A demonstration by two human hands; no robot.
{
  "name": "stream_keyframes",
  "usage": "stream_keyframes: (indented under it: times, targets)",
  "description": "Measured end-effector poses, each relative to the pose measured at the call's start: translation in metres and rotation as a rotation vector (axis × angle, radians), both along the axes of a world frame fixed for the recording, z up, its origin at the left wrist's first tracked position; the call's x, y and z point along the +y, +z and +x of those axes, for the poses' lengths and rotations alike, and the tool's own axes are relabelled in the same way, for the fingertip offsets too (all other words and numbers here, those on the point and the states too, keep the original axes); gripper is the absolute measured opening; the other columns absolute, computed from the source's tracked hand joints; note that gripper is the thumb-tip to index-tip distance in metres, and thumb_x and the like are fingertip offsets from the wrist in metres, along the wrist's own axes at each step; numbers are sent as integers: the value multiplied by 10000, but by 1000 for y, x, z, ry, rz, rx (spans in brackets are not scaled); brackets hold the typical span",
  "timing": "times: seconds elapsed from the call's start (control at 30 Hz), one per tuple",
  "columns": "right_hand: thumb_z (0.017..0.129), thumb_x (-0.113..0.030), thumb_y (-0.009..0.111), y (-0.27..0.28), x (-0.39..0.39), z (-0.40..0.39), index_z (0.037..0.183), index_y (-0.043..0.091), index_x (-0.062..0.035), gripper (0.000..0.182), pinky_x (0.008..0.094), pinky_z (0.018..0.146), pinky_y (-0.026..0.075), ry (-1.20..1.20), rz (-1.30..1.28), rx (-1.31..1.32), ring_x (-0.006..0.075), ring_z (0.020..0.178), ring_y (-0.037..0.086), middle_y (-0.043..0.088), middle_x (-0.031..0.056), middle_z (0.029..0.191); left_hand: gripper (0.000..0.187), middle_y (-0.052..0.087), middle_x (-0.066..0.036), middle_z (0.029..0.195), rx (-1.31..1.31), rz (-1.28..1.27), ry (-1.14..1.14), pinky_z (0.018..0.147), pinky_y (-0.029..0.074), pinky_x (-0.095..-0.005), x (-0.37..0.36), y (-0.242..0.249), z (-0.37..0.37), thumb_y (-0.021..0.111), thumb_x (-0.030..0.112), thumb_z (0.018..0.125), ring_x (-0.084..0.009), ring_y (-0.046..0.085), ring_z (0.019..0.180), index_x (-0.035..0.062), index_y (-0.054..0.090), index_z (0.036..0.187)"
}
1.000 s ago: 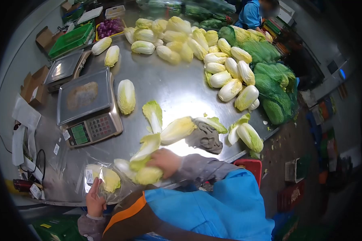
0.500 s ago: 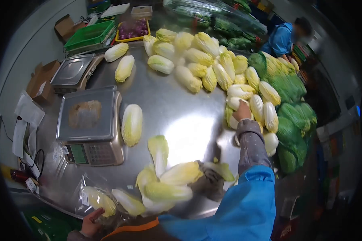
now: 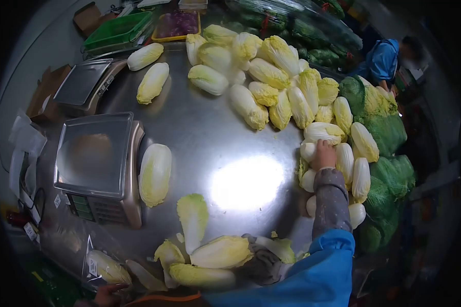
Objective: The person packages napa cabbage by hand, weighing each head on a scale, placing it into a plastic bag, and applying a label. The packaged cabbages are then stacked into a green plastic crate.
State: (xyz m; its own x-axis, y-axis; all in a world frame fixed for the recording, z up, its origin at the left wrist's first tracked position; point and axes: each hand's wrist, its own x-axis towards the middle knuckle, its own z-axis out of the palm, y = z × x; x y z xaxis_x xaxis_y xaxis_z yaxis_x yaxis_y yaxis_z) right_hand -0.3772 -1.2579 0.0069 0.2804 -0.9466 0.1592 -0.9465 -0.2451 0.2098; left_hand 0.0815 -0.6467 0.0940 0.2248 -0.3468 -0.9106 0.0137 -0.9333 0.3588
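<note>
Scales point(image 3: 83, 84) number two. Beside the nearer scale point(image 3: 93, 156) lies one cabbage point(image 3: 155, 175); beyond it, two more cabbages point(image 3: 152, 83); before it, one bagged cabbage point(image 3: 106, 267) by the left hand point(image 3: 109, 295). Well right, the right hand point(image 3: 324, 155) covers one piled cabbage point(image 3: 307, 152); neither hand's grip can be told. Metal table point(image 3: 200, 148) beneath; green crate point(image 3: 118, 30) behind.

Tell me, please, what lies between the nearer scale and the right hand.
The head view shows a cabbage beside the scale, bare table, then cabbage ends by the right hand.
</note>
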Motion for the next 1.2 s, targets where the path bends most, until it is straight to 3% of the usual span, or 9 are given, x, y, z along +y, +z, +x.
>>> stream_keyframes:
  times: [0.1, 0.23, 0.33, 0.47, 0.7, 0.87, 1.0, 1.03, 1.2]
  targets:
    - [435, -287, 810, 30, 48, 53, 1030, 501, -39, 715, 421, 764, 464, 274, 287, -141, 349, 890, 560, 557, 163, 986, 618, 617, -73, 1014, 68, 94, 63, 470, 385, -203, -5, -8, 1, 429, -90, 621, -64, 482, 544, 85, 554, 1200]
    - [591, -282, 779, 39, 57, 120, 1268, 431, -64, 791, 380, 949, 390, 608, 976, -572, 337, 1126, 475, 502, 189, 1207, 629, 614, -90, 1018, 43, -48, 35, 562, 432, -205, -8, -9, 3, 459, -104, 585, -106, 557, 680, 73, 569, 1179]
    - [613, -180, 745, 48, -9, 147, 1228, 462, -79, 686, 388, 924, 405, 456, 341, -756, 347, 1116, 458, 484, 195, 1197, 609, 616, -82, 1019, 52, -17, 3, 545, 427, -207, -10, -4, 9, 466, -90, 595, -106, 554, 662, 69, 573, 1173]
    - [596, -70, 703, 36, -67, 185, 1182, 509, -155, 623, 396, 890, 421, 416, -98, -318, 344, 1086, 463, 485, 168, 1158, 449, 607, -92, 1094, 11, -27, -125, 948, 368, -292, 3, -15, 12, 508, -56, 707, -191, 531, 1063, 45, 584, 1138]
    - [612, -18, 656, 7, -72, 209, 1157, 546, -184, 581, 385, 869, 440, 308, -79, -324, 358, 1053, 487, 528, 138, 1142, 373, 601, -98, 1103, 155, -102, 90, 922, 394, -291, 17, -29, 11, 585, 1, 748, -195, 534, 1051, 14, 575, 1121]
    - [757, -15, 593, 19, 10, 145, 1204, 474, 11, 464, 326, 823, 473, 30, 621, -1674, 235, 982, 562, 572, 124, 1100, 423, 591, -117, 1115, 175, -136, 62, 906, 411, -301, 18, -40, 9, 598, 12, 749, -191, 530, 1046, 27, 549, 1169]
    - [866, -231, 541, 36, 180, 125, 1294, 333, -10, 525, 498, 926, 418, -110, 1180, -2369, 325, 1146, 459, 437, 158, 1276, 379, 602, -105, 1103, -19, -324, 0, 921, 405, -295, 7, 1, -3, 650, 20, 691, -172, 554, 1024, 52, 633, 1068]
    - [859, -279, 549, 32, 216, 127, 1298, 331, -17, 555, 509, 941, 400, 67, 1470, -2481, 345, 1167, 432, 433, 163, 1281, 418, 585, -107, 1135, 129, -306, 160, 947, 385, -319, 11, 3, -3, 637, 46, 704, -187, 533, 1062, 48, 600, 1120]
    - [802, -483, 527, 29, 398, 155, 1302, 343, -48, 688, 443, 706, 542, -219, 2253, -2524, 361, 925, 586, 442, 222, 1241, 713, 488, -163, 1261, -202, -808, -353, 843, 446, -307, 18, 14, 8, 528, 67, 664, -218, 577, 983, 83, 341, 1352]
